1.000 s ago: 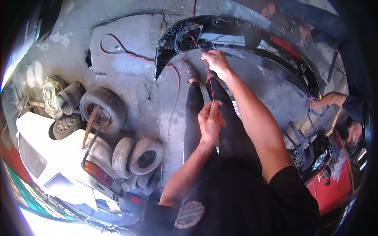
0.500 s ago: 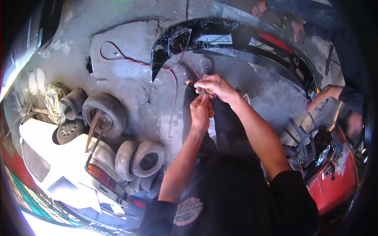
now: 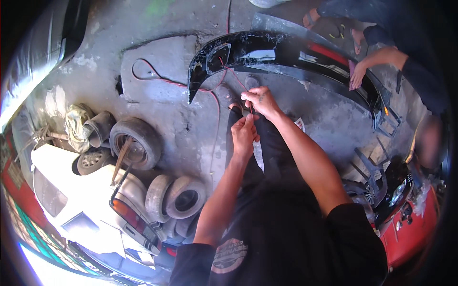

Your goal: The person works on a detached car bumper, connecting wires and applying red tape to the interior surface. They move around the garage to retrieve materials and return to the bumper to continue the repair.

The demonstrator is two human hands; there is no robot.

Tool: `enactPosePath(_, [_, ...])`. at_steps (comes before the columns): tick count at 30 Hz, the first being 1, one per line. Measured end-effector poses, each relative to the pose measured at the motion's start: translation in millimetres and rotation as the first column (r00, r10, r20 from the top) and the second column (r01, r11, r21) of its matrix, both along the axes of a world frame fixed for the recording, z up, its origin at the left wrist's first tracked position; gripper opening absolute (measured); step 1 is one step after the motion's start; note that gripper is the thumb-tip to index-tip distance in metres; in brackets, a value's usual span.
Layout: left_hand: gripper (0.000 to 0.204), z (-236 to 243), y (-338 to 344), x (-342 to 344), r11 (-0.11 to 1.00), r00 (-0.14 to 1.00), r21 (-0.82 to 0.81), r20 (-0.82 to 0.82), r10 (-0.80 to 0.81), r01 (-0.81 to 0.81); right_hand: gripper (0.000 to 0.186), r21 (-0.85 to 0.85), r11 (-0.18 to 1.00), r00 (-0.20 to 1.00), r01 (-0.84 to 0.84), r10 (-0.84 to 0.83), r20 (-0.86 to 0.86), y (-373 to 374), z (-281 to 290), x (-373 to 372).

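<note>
My right hand (image 3: 255, 97) pinches a thin red wire (image 3: 234, 76) that runs down from an opening at the left end of a curved black bumper (image 3: 272, 47) lying on the floor. Just below it, my left hand (image 3: 243, 131) is closed on the same wire, thumb raised, the two hands almost touching over my legs and shoes. More red cable (image 3: 155, 76) lies looped on the floor to the left of the bumper.
A co-worker's hand (image 3: 358, 74) with something purple rests on the bumper's right part; bare feet show behind it. Stacked tyres (image 3: 171, 195), a wheel (image 3: 133, 143) and a white car (image 3: 67, 190) are at left, black plastic frames (image 3: 372, 176) and a red car (image 3: 410, 229) at lower right.
My hands have come together from being apart along the wire, my right hand moving down. The co-worker's hand has moved up from low at the right onto the bumper.
</note>
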State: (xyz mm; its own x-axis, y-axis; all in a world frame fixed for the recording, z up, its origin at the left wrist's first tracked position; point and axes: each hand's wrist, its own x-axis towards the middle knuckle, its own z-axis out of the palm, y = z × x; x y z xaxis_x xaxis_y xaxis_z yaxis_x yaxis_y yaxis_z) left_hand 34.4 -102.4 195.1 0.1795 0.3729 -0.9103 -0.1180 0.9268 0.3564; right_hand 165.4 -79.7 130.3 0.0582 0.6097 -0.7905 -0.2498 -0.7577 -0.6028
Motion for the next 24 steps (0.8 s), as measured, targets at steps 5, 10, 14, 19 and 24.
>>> enactPosePath(5, [0.024,-10,-3,-3,1.000,1.000,0.014,-0.002,0.002,-0.002,0.029,0.104,0.993,0.983,-0.050,0.030,0.181,-2,-5,-7])
enactPosePath(10, [0.020,-14,-5,3,0.998,0.994,-0.025,0.094,0.060,-0.058,0.032,-0.004,0.978,0.976,0.207,-0.207,-0.061,-24,-13,-10])
enactPosePath(14, [0.018,-27,0,-18,0.990,0.976,-0.011,0.174,-0.134,0.137,0.033,0.113,0.982,0.989,0.149,-0.149,-0.003,-49,18,0])
enactPosePath(19, [0.016,-16,-7,-20,0.957,0.937,-0.025,0.214,-0.277,0.289,0.032,-0.130,0.866,0.868,0.483,-0.493,-0.059,-119,35,19])
enactPosePath(24, [0.015,-16,1,-35,0.910,0.893,0.019,0.186,-0.410,0.414,0.025,-0.105,0.750,0.754,0.653,-0.630,0.184,-180,69,-7])
